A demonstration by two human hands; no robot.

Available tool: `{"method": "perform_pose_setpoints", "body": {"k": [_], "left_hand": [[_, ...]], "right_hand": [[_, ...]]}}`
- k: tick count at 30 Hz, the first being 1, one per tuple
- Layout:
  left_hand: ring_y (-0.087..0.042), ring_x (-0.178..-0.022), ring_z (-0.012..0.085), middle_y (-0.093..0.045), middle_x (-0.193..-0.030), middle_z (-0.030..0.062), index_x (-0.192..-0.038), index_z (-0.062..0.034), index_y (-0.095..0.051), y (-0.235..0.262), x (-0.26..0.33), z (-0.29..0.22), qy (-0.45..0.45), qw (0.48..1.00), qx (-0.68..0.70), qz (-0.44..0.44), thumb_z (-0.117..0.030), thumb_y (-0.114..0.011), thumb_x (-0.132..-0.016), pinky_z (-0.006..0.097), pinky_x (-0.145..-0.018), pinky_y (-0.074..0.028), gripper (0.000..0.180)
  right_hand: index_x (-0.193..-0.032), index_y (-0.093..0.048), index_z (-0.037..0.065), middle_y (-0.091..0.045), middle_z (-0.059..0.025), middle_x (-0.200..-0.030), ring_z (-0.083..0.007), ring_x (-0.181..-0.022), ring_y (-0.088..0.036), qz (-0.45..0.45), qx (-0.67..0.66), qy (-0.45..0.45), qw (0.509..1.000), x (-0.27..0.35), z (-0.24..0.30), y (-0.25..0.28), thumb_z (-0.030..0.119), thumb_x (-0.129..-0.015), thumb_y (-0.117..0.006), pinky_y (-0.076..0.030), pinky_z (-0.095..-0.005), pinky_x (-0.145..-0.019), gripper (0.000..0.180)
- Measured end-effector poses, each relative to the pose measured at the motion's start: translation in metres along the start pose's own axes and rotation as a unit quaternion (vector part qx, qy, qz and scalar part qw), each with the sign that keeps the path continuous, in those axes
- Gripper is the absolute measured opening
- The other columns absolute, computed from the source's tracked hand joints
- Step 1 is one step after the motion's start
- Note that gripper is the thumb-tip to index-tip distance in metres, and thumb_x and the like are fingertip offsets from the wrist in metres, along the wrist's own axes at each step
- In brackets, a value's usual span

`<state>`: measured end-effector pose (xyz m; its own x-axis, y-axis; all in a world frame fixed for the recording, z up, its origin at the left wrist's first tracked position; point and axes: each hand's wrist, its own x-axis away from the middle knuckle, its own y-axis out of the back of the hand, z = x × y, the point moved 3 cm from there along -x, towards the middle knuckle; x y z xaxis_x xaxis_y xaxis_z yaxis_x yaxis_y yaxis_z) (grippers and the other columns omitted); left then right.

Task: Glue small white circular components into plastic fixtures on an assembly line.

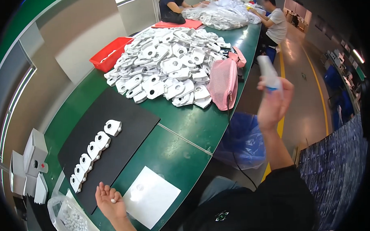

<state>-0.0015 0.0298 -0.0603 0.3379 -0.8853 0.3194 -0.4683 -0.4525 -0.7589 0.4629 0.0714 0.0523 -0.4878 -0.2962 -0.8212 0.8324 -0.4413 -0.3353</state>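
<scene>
My left hand is palm up over the near edge of the black mat, its fingers curled round a small white ball. Raised at the right, beyond the table edge, my right hand grips a whitish translucent bottle with a bit of blue near its lower end; it is slightly blurred. On the black mat several white plastic housings, each with a dark round hole, stand in a slanting row. A clear bag of small white balls lies left of my left hand.
A big heap of white housings covers the table's far part, beside a red bin and a pink mesh bag. White paper lies nearby. A blue plastic bag hangs below the edge. Other people sit farther off.
</scene>
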Motion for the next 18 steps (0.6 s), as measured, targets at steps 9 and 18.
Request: {"method": "perform_pose_setpoints", "body": {"k": [9,18], "left_hand": [[-0.048,-0.078,0.0195,-0.051,-0.09,0.0112,-0.104,0.0013,-0.049,0.0,-0.004,0.002,-0.008,0.999,0.036,0.025,-0.004,-0.049,-0.08,0.025,-0.066,-0.043,0.025],[-0.055,-0.083,0.0163,-0.053,-0.104,0.0114,-0.116,0.0006,-0.043,-0.005,-0.005,0.008,-0.055,0.997,-0.031,0.052,-0.006,-0.046,-0.089,0.022,-0.071,-0.048,0.028]], "right_hand": [[-0.114,-0.048,0.003,-0.047,-0.0124,-0.118,-0.0265,-0.112,-0.041,-0.044,0.533,-0.13,0.835,0.056,-0.061,0.17,0.016,-0.081,-0.059,-0.031,-0.0367,-0.097,0.037],[-0.105,-0.053,0.005,-0.05,-0.0091,-0.112,-0.0204,-0.1,-0.048,0.036,0.361,-0.053,0.93,0.031,-0.046,0.057,0.008,-0.079,-0.058,-0.039,-0.0299,-0.082,0.026]]}}
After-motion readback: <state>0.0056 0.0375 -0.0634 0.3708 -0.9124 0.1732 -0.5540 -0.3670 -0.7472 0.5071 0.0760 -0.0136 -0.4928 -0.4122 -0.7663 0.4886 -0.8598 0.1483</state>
